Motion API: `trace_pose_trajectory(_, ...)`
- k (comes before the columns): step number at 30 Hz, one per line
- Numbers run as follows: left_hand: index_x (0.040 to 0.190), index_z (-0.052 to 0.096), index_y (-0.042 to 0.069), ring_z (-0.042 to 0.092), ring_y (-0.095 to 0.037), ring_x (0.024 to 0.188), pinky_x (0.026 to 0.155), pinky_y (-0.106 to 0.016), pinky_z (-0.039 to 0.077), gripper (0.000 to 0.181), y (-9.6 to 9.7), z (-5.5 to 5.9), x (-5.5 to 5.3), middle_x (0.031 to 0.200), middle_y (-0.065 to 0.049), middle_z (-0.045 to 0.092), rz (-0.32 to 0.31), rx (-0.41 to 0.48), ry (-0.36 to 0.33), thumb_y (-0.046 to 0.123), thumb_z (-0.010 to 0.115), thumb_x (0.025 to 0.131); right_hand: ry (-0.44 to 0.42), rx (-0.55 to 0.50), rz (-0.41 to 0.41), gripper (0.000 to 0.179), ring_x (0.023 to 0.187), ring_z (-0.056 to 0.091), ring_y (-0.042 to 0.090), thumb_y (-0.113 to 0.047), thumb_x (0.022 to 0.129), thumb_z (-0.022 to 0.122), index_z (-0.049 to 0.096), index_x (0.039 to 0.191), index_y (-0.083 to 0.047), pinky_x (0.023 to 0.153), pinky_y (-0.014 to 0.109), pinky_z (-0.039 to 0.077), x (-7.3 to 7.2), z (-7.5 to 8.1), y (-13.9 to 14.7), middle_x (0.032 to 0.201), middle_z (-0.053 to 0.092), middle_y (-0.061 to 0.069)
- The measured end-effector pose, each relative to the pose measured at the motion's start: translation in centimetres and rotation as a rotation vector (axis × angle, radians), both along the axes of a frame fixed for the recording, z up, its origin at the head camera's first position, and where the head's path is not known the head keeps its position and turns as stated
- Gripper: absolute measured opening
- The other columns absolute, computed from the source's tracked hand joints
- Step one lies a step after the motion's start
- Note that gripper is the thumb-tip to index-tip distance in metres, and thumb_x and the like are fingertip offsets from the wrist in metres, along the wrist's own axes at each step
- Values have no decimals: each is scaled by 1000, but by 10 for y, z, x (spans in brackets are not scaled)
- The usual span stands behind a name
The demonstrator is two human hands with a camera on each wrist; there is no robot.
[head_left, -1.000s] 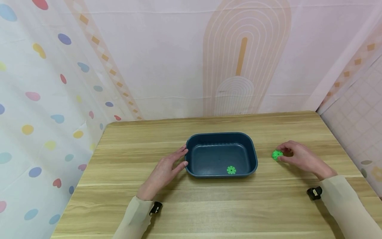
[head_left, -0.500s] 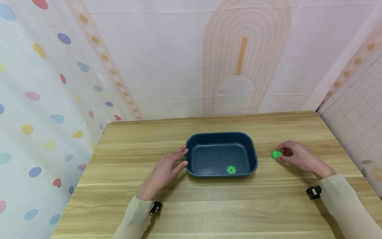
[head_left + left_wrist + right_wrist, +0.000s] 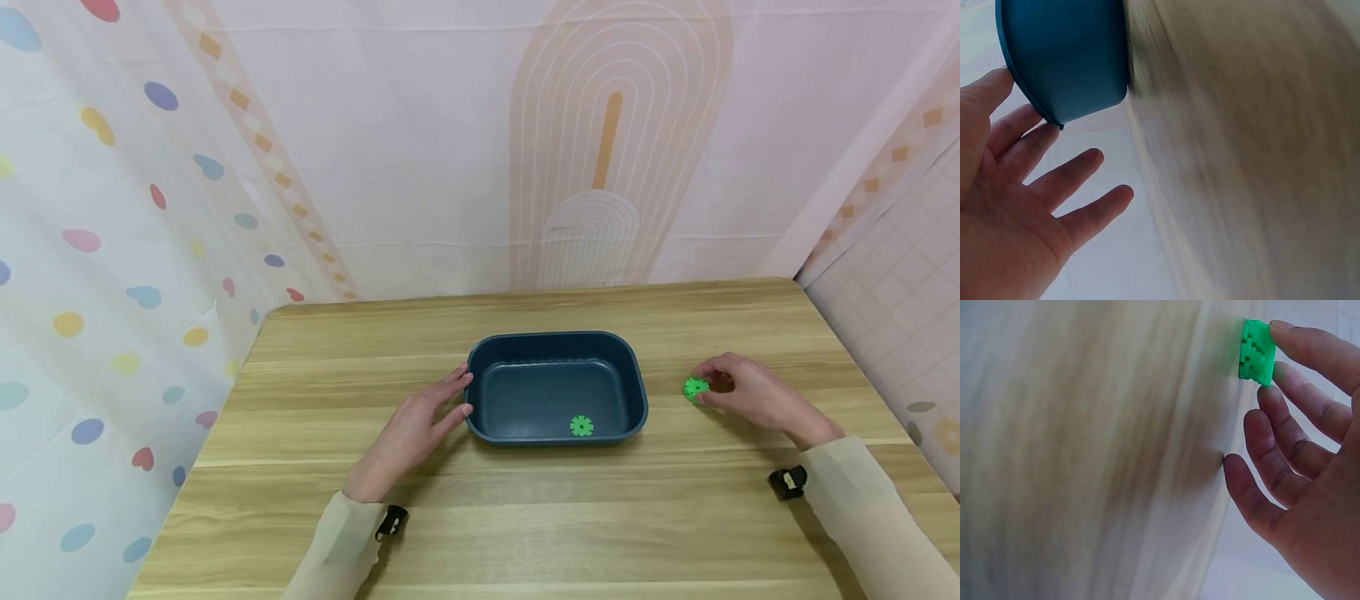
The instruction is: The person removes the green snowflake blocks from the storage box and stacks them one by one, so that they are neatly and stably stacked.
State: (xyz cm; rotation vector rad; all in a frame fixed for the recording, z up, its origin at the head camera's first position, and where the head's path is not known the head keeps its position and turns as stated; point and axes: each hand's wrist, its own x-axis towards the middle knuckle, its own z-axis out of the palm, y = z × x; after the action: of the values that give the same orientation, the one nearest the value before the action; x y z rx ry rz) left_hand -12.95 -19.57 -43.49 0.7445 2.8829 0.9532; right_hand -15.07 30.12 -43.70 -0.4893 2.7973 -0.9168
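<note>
A dark blue rectangular tray (image 3: 555, 335) stands on the wooden table. One flat green interlocking disc (image 3: 582, 427) with notched edges lies inside it, near the front wall. Fingertips and thumb of my left hand (image 3: 408, 429) touch the tray's left rim, the fingers loosely extended; the left wrist view shows them spread beside the tray wall (image 3: 1079, 62). To the right of the tray, my right hand (image 3: 753, 396) pinches a small stack of green interlocking discs (image 3: 695, 389) between thumb and fingers. In the right wrist view the stack (image 3: 1256, 353) shows several layers and sits at the table surface.
The table (image 3: 510, 533) has its back edge against a patterned curtain (image 3: 420, 167). More curtain stands along the left and right sides. Each wrist carries a black camera (image 3: 787, 482). Bare tabletop lies between the tray and the right hand.
</note>
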Motion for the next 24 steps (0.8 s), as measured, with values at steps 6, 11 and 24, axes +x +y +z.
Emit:
trace_pose_trajectory(6, 151, 53, 6, 45, -30, 144, 114, -51, 42, 51, 0, 0, 0, 161, -5, 42, 0, -2, -1, 30, 61, 107, -6, -5, 2, 30, 91, 59, 18, -14, 93, 78, 70, 117, 1, 76, 26, 52, 0, 1, 0, 104, 67, 5)
trace_pose_trajectory(11, 151, 54, 6, 45, -30, 144, 114, -51, 42, 51, 0, 1, 0, 161, -4, 42, 1, -1, 1, 30, 61, 107, -13, -15, -2, 34, 92, 59, 18, -16, 94, 78, 67, 120, 3, 76, 25, 52, 0, 1, 0, 105, 68, 5)
trace_pose_trajectory(24, 150, 54, 5, 46, -30, 143, 114, -50, 43, 50, 1, 2, 2, 161, -5, 43, -2, 4, 14, 28, 62, 106, 30, -33, -20, 36, 104, 64, 30, -18, 99, 72, 65, 125, 6, 88, 44, 56, 5, 6, 0, 118, 69, 18)
